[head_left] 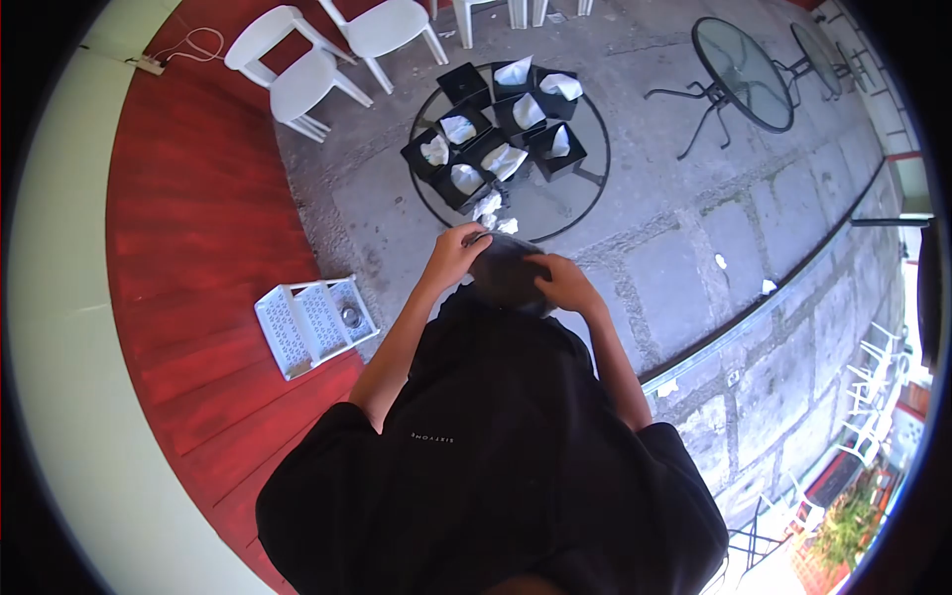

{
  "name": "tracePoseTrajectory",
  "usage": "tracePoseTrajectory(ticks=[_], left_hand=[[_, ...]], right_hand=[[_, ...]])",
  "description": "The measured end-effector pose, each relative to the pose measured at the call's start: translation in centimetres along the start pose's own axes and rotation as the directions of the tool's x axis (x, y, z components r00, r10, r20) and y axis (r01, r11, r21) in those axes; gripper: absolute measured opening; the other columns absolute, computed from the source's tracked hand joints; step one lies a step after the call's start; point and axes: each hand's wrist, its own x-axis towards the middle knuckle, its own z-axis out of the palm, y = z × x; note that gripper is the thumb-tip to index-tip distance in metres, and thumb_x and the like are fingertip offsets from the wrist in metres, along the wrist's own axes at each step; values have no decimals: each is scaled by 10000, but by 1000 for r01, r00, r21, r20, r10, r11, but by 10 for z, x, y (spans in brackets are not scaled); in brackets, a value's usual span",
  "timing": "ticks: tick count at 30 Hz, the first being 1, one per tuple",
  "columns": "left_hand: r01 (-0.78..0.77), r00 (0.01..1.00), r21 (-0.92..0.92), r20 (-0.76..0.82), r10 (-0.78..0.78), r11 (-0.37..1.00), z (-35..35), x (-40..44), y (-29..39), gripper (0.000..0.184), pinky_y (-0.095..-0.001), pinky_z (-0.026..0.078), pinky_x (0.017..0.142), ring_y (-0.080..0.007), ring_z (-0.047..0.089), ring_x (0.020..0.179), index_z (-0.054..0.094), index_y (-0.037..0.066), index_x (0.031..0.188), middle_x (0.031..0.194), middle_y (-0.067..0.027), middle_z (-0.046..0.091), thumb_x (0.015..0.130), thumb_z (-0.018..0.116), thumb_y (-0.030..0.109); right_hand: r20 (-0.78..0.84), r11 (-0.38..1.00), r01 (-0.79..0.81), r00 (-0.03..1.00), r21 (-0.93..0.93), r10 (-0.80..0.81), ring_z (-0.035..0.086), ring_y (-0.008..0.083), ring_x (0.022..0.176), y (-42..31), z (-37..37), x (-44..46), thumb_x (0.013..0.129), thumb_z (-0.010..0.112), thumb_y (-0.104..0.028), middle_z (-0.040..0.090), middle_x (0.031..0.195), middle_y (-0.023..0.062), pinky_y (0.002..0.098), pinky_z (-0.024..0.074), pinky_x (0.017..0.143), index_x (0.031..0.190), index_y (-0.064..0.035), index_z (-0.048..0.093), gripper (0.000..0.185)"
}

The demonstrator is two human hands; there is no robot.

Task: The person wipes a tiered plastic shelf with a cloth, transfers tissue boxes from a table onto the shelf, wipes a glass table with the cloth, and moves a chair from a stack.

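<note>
Close to my body, I hold a dark container (508, 272) between both hands, its surface brownish-black; its exact kind is hard to make out. My left hand (458, 254) grips its upper left rim with bent fingers. On its right side, my right hand (568, 285) is closed round the edge. Just beyond lies crumpled white paper (488, 206) at the near edge of a round glass table (570, 203). Several black boxes (555, 149) stand on that table, most with white paper napkins (504, 161) sticking out. One black box (463, 86) at the back shows no paper.
White plastic chairs (297, 84) line the back left by a red wall (198, 268). A white plastic shelf rack (315, 322) stands at left. More glass tables (744, 74) are at right. White scraps (721, 261) lie on the concrete floor near a ledge (754, 322).
</note>
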Motion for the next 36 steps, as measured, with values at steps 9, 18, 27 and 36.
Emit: tracePoseTrajectory(ticks=[9,18,27,36], left_hand=[[-173,954,-176,216,210,969,24,54,23,205,-314,530,747,-155,673,827,645,-17,1086,947,-98,694,918,708,82],[-43,918,-305,363,158,951,10,85,11,529,-358,497,955,-269,636,1115,520,23,1270,1201,-164,606,837,797,149],[260,943,-343,293,-161,902,67,117,-54,264,-333,538,710,-208,675,859,470,47,1218,996,-169,646,961,531,60],[412,858,-489,-76,-509,769,138,148,-84,371,-311,541,675,-217,684,868,495,45,1235,1297,-206,554,922,675,133]], right_hand=[[-37,579,-288,875,763,483,666,234,857,-43,-27,77,934,677,-339,682,939,180,352,541,818,1142,53,643,445],[-405,915,-235,840,329,362,696,293,983,-18,-29,97,878,695,-171,712,1038,221,387,525,872,1181,83,630,401],[-269,658,-199,798,727,539,697,193,928,3,-41,111,969,629,-97,683,1089,138,305,608,749,1262,37,600,323],[-221,862,-501,835,75,504,714,280,958,152,-31,130,954,669,-253,711,1025,209,405,571,799,1216,18,638,378]])
